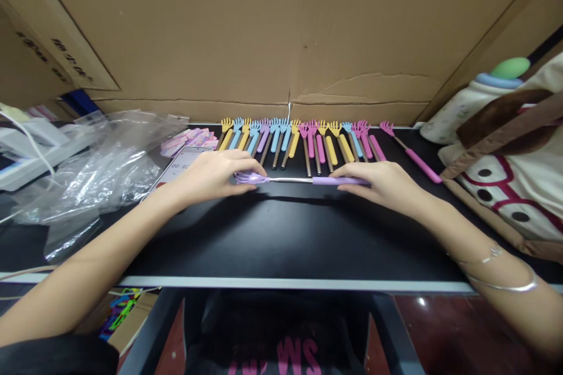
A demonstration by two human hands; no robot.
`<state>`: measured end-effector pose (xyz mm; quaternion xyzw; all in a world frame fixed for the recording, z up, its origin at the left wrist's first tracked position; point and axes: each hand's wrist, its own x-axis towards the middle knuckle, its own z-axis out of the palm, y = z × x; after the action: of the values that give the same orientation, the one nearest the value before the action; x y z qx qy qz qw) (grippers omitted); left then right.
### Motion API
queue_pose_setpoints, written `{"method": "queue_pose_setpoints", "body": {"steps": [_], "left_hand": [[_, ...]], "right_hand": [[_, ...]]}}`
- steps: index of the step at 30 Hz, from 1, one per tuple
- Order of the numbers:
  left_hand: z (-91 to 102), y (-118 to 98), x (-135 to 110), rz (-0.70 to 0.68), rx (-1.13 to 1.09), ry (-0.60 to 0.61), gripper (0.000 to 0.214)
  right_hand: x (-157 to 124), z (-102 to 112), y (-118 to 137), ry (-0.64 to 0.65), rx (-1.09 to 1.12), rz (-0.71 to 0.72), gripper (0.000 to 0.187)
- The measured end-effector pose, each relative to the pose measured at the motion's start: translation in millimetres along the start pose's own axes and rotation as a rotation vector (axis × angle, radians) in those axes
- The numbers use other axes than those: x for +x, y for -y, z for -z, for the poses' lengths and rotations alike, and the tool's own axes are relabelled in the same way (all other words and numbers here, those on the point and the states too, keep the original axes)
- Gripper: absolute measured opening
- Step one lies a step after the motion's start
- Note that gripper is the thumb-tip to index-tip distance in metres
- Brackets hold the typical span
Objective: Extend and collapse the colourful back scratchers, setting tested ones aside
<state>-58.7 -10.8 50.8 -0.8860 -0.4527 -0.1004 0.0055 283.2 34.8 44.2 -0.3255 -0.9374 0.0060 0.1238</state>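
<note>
my left hand (pixel 211 179) pinches the claw end of a purple back scratcher (pixel 299 180) and my right hand (pixel 380 181) pinches its handle — it lies crosswise just above the black bench (pixel 281 234), in front of a row of coloured scratchers (pixel 303 140).

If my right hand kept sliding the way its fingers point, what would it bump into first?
Probably the left hand: the right hand points left along the purple back scratcher both hold, with only its thin metal rod between them.
</note>
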Motion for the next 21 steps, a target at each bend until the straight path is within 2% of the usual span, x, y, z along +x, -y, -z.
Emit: {"method": "queue_pose_setpoints", "body": {"steps": [4, 10, 21], "left_hand": [[0.0, 1.7, 0.6, 0.0, -0.032, 0.04, 0.029], [-4.3, 4.5, 1.6, -0.011, -0.09, 0.164, 0.033], [-7.2, 6.2, 0.0, -0.009, -0.095, 0.185, 0.027]], "right_hand": [[1.0, -3.7, -0.2, 0.033, -0.01, 0.025, 0.023], [1.2, -11.6, 0.6, 0.102, 0.0, 0.062, 0.019], [2.2, -13.6, 1.8, 0.139, 0.071, 0.038, 0.02]]}}
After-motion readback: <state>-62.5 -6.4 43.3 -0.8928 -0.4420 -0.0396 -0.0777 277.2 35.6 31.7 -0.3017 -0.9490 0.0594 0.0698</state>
